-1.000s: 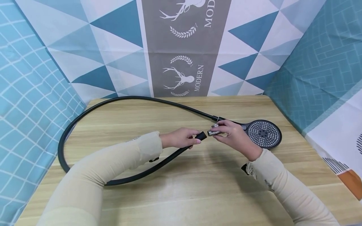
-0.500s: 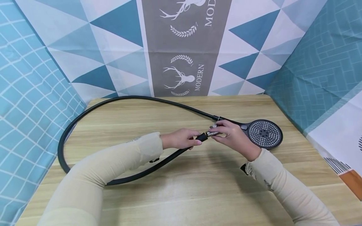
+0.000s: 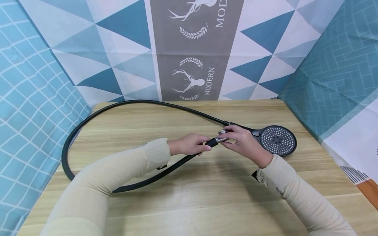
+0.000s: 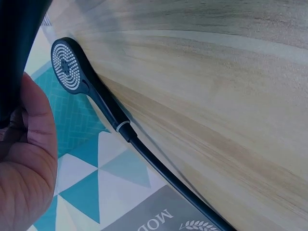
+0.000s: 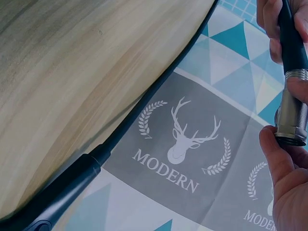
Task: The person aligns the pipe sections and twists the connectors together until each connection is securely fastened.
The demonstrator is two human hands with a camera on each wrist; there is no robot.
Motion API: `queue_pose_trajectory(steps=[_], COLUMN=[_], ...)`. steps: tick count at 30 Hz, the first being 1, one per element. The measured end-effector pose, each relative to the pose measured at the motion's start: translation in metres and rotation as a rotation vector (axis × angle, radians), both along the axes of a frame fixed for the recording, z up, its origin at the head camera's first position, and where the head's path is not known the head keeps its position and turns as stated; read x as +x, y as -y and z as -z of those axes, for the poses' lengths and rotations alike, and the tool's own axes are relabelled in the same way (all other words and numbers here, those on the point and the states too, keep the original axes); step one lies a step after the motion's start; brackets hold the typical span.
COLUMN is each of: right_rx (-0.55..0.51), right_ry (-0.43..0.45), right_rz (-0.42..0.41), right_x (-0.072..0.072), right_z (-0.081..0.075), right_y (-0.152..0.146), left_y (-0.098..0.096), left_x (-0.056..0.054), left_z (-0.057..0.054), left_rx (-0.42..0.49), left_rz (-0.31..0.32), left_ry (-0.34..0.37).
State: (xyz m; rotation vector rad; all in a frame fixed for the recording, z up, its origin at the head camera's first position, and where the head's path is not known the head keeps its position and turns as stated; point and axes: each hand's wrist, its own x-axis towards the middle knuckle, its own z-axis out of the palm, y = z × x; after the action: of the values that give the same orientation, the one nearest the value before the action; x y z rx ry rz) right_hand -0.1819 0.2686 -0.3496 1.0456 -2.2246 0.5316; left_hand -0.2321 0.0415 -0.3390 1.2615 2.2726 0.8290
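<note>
In the head view my left hand point(image 3: 189, 144) grips the black end point(image 3: 211, 143) of a shower hose between thumb and fingers. My right hand point(image 3: 243, 141) pinches a silver metal fitting point(image 3: 220, 140) whose end meets the hose's black sleeve. From the right wrist, a ribbed silver band point(image 5: 294, 75) shows between the sleeve and the fitting's smooth barrel point(image 5: 290, 113). The hose point(image 3: 138, 102) loops round the left and back of the table to a black handheld shower head point(image 3: 277, 140), which lies spray face up behind my right hand.
The wooden table point(image 3: 189, 203) has its back edge against a patterned fabric wall point(image 3: 127, 59). Blue tile-print fabric point(image 3: 32, 88) rises on the left and teal fabric point(image 3: 333, 72) on the right. Both my forearms are in cream sleeves.
A second ago a gap parted the fitting from the hose end. The fitting has come left onto the sleeve, and they now sit closer together. The shower head stays put on the table.
</note>
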Motion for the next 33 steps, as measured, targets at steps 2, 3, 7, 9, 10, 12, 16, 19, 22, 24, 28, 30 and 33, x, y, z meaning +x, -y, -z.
queue_pose_trajectory(steps=[2,3,7,9,10,12,16,19,22,24,28,30,33], right_rx=[0.013,0.018,0.033,0.036,0.038,0.043,0.056,0.065,0.062,0.054,0.040,0.041,0.048], right_ry=[-0.003,-0.006,-0.013,-0.016,-0.017,-0.021,-0.031,-0.029,-0.009,0.017,0.087,0.118,0.145], right_rz=[0.001,-0.002,-0.012,-0.016,-0.018,-0.020,-0.019,-0.018,-0.015,-0.017,-0.031,-0.039,-0.045], right_x=[0.0002,-0.0001,-0.0002,0.0001,0.0002,0.0006,0.0015,0.0021,0.0029,0.0035,0.0044,0.0043,0.0039], right_z=[-0.0007,-0.0011,-0.0026,-0.0032,-0.0034,-0.0036,-0.0039,-0.0044,-0.0054,-0.0065,-0.0085,-0.0090,-0.0087], right_y=[-0.0006,-0.0007,-0.0010,-0.0011,-0.0012,-0.0014,-0.0014,-0.0012,-0.0009,-0.0009,-0.0023,-0.0032,-0.0048], left_y=[-0.0008,-0.0011,-0.0019,-0.0023,-0.0025,-0.0029,-0.0039,-0.0043,-0.0044,-0.0044,-0.0046,-0.0048,-0.0052], left_x=[-0.0004,-0.0006,-0.0005,-0.0002,0.0001,0.0006,0.0013,0.0013,0.0014,0.0016,0.0021,0.0022,0.0024], left_z=[0.0002,0.0003,0.0005,0.0003,0.0001,-0.0004,-0.0006,0.0003,0.0009,0.0006,-0.0006,-0.0009,-0.0009], left_rx=[0.001,0.002,0.004,0.005,0.003,0.000,-0.008,-0.010,-0.011,-0.012,-0.022,-0.028,-0.025], left_rz=[0.001,0.002,0.007,0.009,0.009,0.010,0.015,0.023,0.032,0.033,0.032,0.034,0.039], left_ry=[-0.006,-0.009,-0.013,-0.016,-0.015,-0.017,-0.014,-0.012,-0.017,-0.022,-0.036,-0.044,-0.049])
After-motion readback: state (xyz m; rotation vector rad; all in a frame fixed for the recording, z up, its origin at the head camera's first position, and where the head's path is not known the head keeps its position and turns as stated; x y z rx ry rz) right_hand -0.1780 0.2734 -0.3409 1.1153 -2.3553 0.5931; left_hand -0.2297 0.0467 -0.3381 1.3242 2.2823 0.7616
